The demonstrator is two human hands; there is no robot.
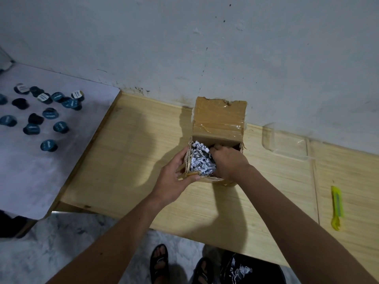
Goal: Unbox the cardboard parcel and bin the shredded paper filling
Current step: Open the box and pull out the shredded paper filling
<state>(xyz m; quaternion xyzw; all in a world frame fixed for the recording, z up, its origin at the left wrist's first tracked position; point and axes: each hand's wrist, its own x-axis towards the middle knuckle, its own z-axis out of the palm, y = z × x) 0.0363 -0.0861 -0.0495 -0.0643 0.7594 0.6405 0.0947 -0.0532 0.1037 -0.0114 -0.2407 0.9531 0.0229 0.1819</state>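
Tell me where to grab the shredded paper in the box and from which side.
Take the shredded paper from above, through the cardboard box's open top; its walls block the sides. Grip the heaped middle, a loose pile, with spread fingers. The left hand steadies the near-left corner.

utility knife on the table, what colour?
Bright yellow-green; the utility knife lies right of the box, clearest in the head view.

We see pale lettering on the dark round capsules [49, 145] by the grey surface's [30, 177] left edge, too blurred to read
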